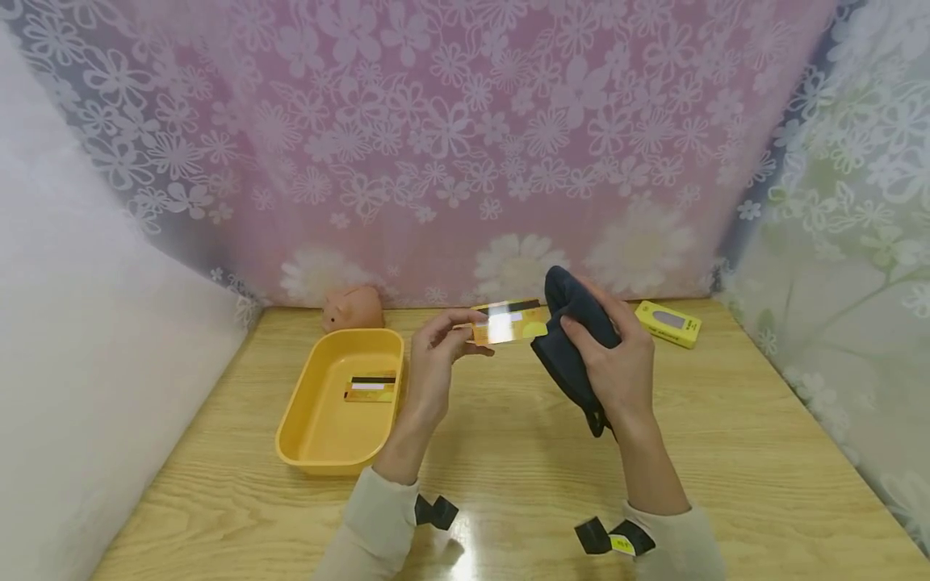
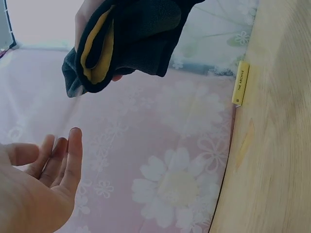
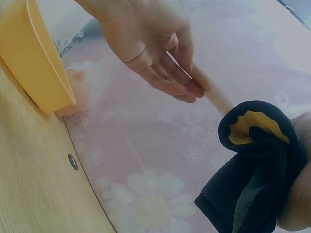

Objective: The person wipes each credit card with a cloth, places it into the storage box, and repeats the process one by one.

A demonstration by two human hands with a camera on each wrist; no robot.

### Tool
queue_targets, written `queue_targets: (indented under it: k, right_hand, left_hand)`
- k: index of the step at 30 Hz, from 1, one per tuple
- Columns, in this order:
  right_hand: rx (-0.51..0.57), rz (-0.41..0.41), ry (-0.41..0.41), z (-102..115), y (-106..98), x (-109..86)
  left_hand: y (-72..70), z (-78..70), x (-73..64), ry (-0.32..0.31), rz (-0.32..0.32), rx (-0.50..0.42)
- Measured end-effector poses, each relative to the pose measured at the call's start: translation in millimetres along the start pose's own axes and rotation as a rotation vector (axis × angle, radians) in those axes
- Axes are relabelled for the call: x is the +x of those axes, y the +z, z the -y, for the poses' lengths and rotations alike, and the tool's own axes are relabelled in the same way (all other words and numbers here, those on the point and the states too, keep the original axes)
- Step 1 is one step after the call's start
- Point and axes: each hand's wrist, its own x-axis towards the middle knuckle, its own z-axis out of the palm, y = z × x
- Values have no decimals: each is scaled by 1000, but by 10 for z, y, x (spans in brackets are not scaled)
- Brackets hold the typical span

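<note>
My left hand (image 1: 439, 347) pinches a yellow-orange card (image 1: 519, 320) with a dark stripe between thumb and fingers. Its right end reaches up to the mouth of a dark blue fabric pouch (image 1: 570, 339). My right hand (image 1: 617, 351) grips this pouch from its right side, thumb in front, holding it tilted above the table. In the right wrist view the pouch's yellow lining (image 3: 257, 124) shows at its open mouth, and the card (image 3: 216, 94) appears nearly edge-on. The left wrist view shows the left hand (image 2: 48, 179) below the pouch (image 2: 141, 39).
Left of my hands stands a yellow plastic tray (image 1: 291, 436) with a similar card (image 1: 369, 387) in it. A pink piggy bank (image 1: 353, 308) is behind the tray. At the back right of the wooden table (image 1: 763, 452) lies a yellow box (image 1: 668, 324). A floral curtain (image 1: 465, 161) hangs behind.
</note>
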Motion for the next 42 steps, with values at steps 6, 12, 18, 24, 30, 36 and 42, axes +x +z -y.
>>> queue_targets:
  k: [6,12,18,24,30,36,42]
  right_hand:
    - [27,15,6,16,12,-24]
    - [29,1,-39,38,49,-38]
    - [62,49,-75,75,132,-76]
    - [54,180,-108,102,348,-217]
    - [-36,229,-189,146,491,-338]
    - [-94,163,-190,171,494,-334]
    - [-122,108,-164,136,400,-272]
  left_hand:
    - [-1,-38,-24,18,32,-7]
    - [15,-43,-5,18,-39,19]
    - [26,-18,26,24,-85,44]
    - [61,-10,-12,1,-57,136]
    - [105,-22,-29,40,-16,172]
    - [113,-23,-25,60,8,169]
    - [94,-15,-36,48,-20,181]
